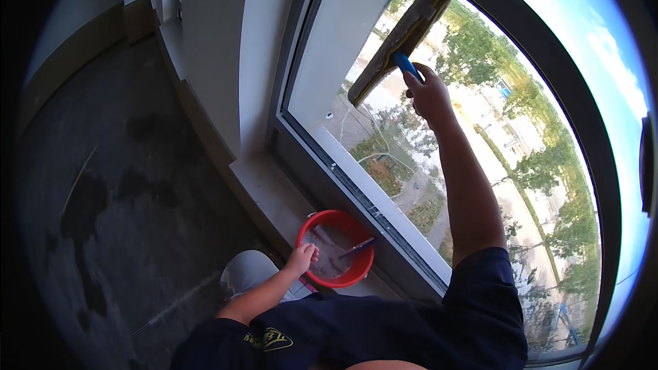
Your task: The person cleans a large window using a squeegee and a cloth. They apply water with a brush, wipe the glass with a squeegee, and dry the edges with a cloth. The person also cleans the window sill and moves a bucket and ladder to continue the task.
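Note:
My right hand point(432, 93), arm stretched out, grips the blue handle point(407, 66) of a window washer with a long grey fleece sleeve point(398, 43). The sleeve lies slanted across the upper part of a window pane point(329, 56) and appears to be against the glass. My left hand point(302, 258) is curled, with nothing visible in it. It is over the near-left rim of a red plastic bucket point(354, 280); whether it touches the rim is unclear. Cloudy water point(329, 262) stands in the bucket, with a dark blue tool handle point(357, 247) leaning against its wall.
The bucket stands on a stone ledge point(272, 182) below the dark window frame point(354, 195). At the left is a grey floor point(139, 205) with dark wet-looking patches. A white wall column point(216, 51) borders the window. Trees and a road show outside.

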`<control>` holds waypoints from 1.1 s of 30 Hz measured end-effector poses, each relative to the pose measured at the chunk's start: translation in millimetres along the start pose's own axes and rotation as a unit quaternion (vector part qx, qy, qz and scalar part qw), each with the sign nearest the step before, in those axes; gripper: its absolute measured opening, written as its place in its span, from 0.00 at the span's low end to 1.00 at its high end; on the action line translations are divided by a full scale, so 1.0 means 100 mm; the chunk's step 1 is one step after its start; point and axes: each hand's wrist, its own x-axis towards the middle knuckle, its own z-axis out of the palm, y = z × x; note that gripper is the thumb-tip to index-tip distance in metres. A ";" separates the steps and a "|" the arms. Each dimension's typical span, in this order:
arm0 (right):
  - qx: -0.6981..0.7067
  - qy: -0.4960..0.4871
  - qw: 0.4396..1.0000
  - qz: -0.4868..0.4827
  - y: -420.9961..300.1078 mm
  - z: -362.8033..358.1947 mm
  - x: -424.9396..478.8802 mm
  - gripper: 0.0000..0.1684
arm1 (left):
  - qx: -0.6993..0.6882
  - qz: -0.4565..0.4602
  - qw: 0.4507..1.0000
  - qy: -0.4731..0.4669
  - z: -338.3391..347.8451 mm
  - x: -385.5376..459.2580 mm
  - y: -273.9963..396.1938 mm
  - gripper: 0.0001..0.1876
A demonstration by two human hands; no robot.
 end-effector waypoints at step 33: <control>0.280 0.310 0.902 0.109 2.49 -3.12 -4.01 0.24 | 0.445 0.491 0.741 -0.106 1.72 -0.26 2.43 0.09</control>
